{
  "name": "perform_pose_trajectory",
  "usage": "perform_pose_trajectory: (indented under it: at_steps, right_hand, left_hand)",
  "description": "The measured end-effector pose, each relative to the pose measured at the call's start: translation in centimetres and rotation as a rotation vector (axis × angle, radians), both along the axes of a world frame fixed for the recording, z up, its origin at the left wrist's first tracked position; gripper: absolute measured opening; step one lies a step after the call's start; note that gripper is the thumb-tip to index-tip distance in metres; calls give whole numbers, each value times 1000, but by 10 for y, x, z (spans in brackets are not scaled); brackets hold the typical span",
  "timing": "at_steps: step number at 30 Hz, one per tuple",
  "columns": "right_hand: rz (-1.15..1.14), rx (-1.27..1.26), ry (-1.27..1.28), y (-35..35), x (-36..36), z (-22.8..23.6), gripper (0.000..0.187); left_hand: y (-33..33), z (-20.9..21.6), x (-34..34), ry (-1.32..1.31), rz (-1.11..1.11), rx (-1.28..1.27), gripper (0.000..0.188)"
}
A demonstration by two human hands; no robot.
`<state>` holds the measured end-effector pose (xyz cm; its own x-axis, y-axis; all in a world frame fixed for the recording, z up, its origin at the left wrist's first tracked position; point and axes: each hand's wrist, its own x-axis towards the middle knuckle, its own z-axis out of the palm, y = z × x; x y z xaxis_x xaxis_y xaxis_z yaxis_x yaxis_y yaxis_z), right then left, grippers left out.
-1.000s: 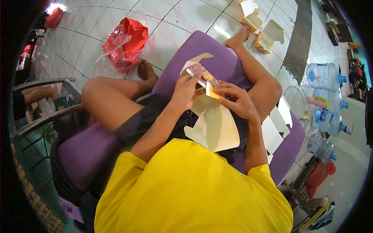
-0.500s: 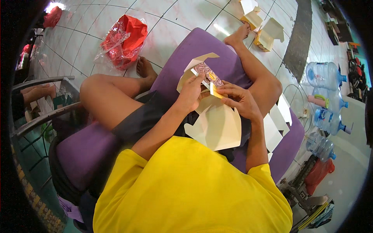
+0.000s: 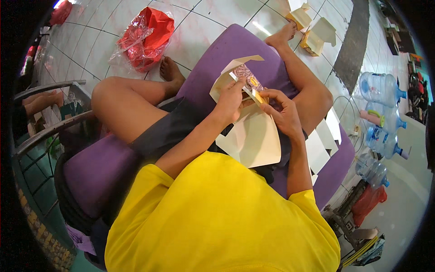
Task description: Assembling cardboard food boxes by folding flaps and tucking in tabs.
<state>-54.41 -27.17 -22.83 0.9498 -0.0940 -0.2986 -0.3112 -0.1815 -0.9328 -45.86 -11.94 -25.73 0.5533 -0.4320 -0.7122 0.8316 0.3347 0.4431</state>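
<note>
Looks like thin, smooth card in the box, matt on the cream inner flaps and printed on the patterned panel. Appears as matt, plain card in the white cartons. Turns to soft, dull cloth on the purple cushion and the yellow shirt. Shines as crinkled, clear plastic in the wrapping. Gleams as smooth, glossy tile across the floor. Shows as clear, glossy plastic in the water bottles, and as grey metal with a low sheen along the rail.
</note>
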Motion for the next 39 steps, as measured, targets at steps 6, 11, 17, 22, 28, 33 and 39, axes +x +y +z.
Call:
perform_pose_trajectory:
  at_steps: [6,11,17,22,28,33,39]
  right_hand:
    - [20,47,-22,-4,-1,0,23]
    - [-6,23,-41,3,4,0,21]
    - [-70,-70,-125,6,1,-12,20]
    - [-247,-142,-61,15,1,-8,17]
    - [-188,-487,-176,14,13,13,15]
    - [-189,-533,-138,13,24,5,15]
    - [-216,-356,-77,20,17,-2,16]
  left_hand:
    - [-5,2,2,11,11,-61,25]
    - [-4,4,5,-6,-4,-49,27]
    - [-6,-3,3,-23,-1,-68,30]
    - [-5,-6,5,-111,-28,-16,29]
    - [-7,-5,24,-337,-290,30,20]
    - [-19,-16,44,-849,-549,451,17]
    - [-20,-18,33,-1102,-588,705,17]
